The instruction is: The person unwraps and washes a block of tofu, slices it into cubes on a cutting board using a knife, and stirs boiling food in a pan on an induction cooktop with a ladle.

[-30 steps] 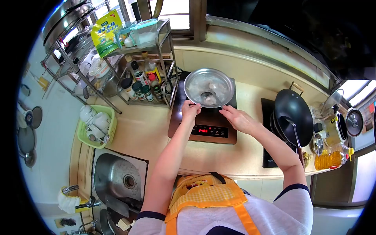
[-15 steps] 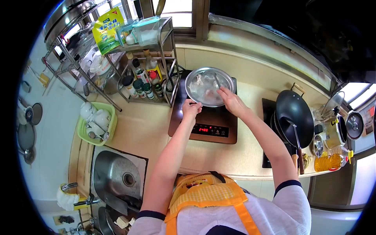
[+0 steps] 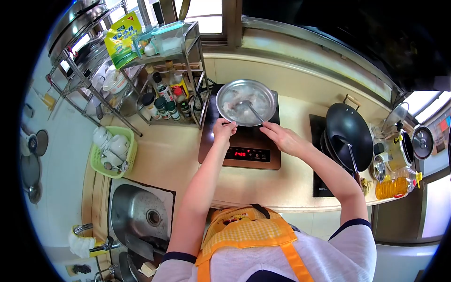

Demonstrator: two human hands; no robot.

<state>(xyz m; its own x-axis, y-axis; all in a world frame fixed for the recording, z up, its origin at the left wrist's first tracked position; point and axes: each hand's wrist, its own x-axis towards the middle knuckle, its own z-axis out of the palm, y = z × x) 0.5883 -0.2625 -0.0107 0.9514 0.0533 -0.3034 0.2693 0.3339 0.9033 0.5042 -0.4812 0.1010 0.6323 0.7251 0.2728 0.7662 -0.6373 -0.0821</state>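
Note:
A round steel pan (image 3: 268, 89) with cloudy liquid and pale pieces of food (image 3: 231, 106) stands on the induction cooker (image 3: 239, 160), whose red display reads 2400. My left hand (image 3: 224, 129) is closed at the pan's near left edge, on what looks like its handle. In my right hand (image 3: 282, 136), at the near right rim, is the handle of a metal spoon (image 3: 255, 112). The spoon slants into the liquid, its bowl near the middle of the pan.
Left are a metal rack (image 3: 199, 61) with bottles (image 3: 159, 87), a green basket (image 3: 133, 152) of dishes and a sink (image 3: 141, 207). At right, a black wok (image 3: 350, 131) sits on a second cooker (image 3: 321, 188) beside an oil bottle (image 3: 392, 188) and pots (image 3: 401, 150).
Since half a second ago, my right hand has moved back to the near right rim, and the spoon's bowl has come to the pan's middle. My left hand has stayed at the near left edge.

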